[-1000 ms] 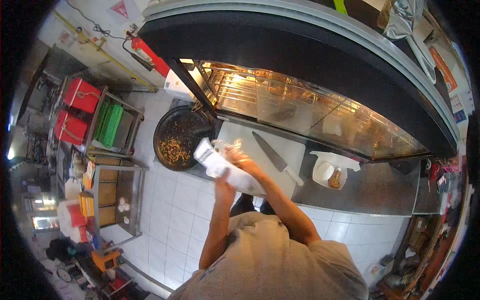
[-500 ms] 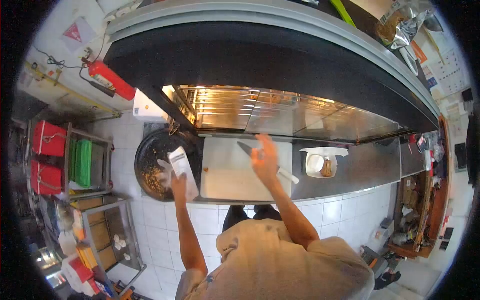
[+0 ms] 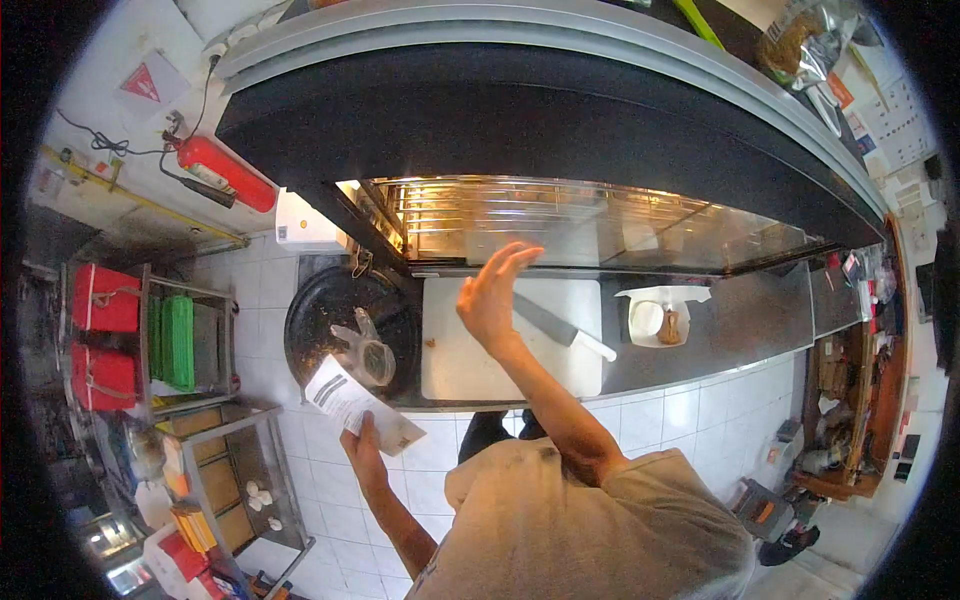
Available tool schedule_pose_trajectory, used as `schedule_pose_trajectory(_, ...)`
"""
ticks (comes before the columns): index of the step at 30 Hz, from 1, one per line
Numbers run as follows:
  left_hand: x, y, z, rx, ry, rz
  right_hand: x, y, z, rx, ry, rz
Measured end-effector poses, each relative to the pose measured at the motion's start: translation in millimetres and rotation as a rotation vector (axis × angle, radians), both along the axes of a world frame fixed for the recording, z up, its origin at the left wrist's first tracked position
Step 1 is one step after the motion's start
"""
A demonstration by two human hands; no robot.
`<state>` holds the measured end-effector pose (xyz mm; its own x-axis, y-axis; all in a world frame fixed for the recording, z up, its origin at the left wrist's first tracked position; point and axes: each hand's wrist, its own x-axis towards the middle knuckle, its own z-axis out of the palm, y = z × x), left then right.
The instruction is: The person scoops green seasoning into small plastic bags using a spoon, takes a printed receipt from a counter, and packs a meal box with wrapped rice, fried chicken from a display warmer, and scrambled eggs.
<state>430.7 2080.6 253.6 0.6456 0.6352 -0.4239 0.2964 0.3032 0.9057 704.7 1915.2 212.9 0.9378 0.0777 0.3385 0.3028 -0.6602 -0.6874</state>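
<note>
My left hand (image 3: 368,452) grips a printed paper slip (image 3: 345,400) by its lower edge, in front of the round black pan (image 3: 300,300). What looks like a clear plastic glove (image 3: 372,362) lies on the pan, partly behind the slip. Above the white cutting board (image 3: 460,370), my right hand (image 3: 487,305) is raised with its fingers stretched out and nothing in them. On the board, a knife (image 3: 548,323) with a white handle lies diagonally to the right of that hand. A small brown scrap (image 3: 431,343) sits near the board's left side.
Right of the board stands an open white takeaway box (image 3: 648,340) with a white cup and brown food in it. A lit glass-fronted cabinet (image 3: 480,220) rises behind the counter. A fire extinguisher (image 3: 225,172) hangs at left, above racks with red bags (image 3: 106,298) and green crates (image 3: 170,342).
My left hand has drawn the slip back towards my body and tilted it. The right hand has moved left over the board, uncovering more of the knife. The camera view has shifted slightly.
</note>
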Motion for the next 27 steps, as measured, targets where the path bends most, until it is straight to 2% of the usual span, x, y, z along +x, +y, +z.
schedule_pose_trajectory(4,-6,-12,10,0.039,0.026,0.061,-14,38,14,0.043,-0.109,0.083)
schedule_pose_trajectory(6,-2,-25,21,0.057,0.014,0.061,-19,56,16,0.059,-0.008,0.169)
schedule_pose_trajectory(9,4,-47,36,-0.067,-0.073,0.031,-28,75,22,0.085,0.034,0.285)
schedule_pose_trajectory(11,7,-64,41,0.022,0.064,0.203,-35,77,32,0.035,0.101,0.339)
schedule_pose_trajectory(12,-5,-54,24,-0.055,-0.005,0.038,-37,67,33,-0.011,0.171,0.337)
schedule_pose_trajectory(13,-3,-54,28,-0.039,-0.027,-0.008,-37,42,32,-0.023,0.182,0.263)
schedule_pose_trajectory(15,5,-61,50,-0.016,-0.045,-0.078,-39,6,29,-0.004,-0.071,0.509)
schedule_pose_trajectory(17,8,-73,76,-0.084,-0.013,-0.086,-35,-83,42,-0.150,0.194,0.329)
schedule_pose_trajectory(18,13,-70,71,-0.084,-0.017,-0.101,-35,-133,24,0.094,-0.068,0.094)
schedule_pose_trajectory(20,16,-62,57,-0.168,-0.067,-0.214,-39,-236,2,-0.026,-0.135,-0.358)
schedule_pose_trajectory(21,24,-73,70,-0.164,-0.072,-0.226,-54,-278,37,-0.123,0.070,-0.620)
schedule_pose_trajectory(22,42,-97,84,-0.158,-0.049,-0.248,-55,-340,6,-0.321,0.017,-0.589)
schedule_pose_trajectory(23,54,-121,97,-0.153,-0.027,-0.262,-59,-364,11,-0.272,0.113,-0.782)
schedule_pose_trajectory(24,69,-165,100,-0.129,-0.034,-0.265,-53,-405,-4,-0.246,0.112,-0.784)
schedule_pose_trajectory(26,93,-224,112,-0.191,-0.033,-0.351,-40,-461,-27,-0.152,0.598,-0.531)
schedule_pose_trajectory(27,98,-263,122,-0.208,-0.047,-0.333,-36,-477,-34,-0.151,0.591,-0.458)
